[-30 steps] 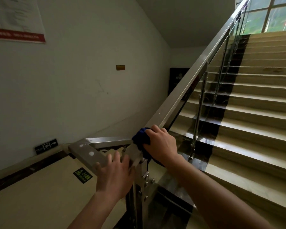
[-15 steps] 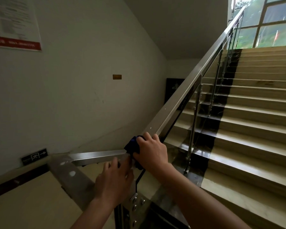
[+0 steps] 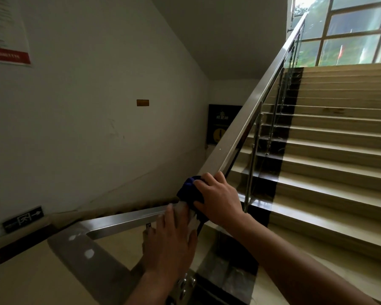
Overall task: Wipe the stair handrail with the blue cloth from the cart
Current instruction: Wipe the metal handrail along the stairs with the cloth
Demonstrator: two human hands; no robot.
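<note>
Right hand (image 3: 218, 198) is clamped down over the blue cloth (image 3: 188, 191), fingers curled across the top of it, pressing the bunched fabric onto the steel handrail (image 3: 246, 119) right at the bend where the sloping run meets the level section. The cloth bulges out on the left of that hand, dark blue, with a bit hanging below the rail. Left hand (image 3: 171, 243) sits just beside and below, fingers spread flat and resting on the rail at the corner post, holding nothing, its fingertips nearly touching the cloth. Above the cloth the handrail climbs away to the upper right, alongside the glass balustrade panels (image 3: 271, 137) and their slim metal posts, toward the window (image 3: 348, 29) at the top landing. The beige stairs (image 3: 334, 155) rise on the right with a dark strip along their inner edge. On the white wall to the left, a green exit sign (image 3: 22, 219) sits low down, and a small brass plaque (image 3: 142, 102) higher up.
</note>
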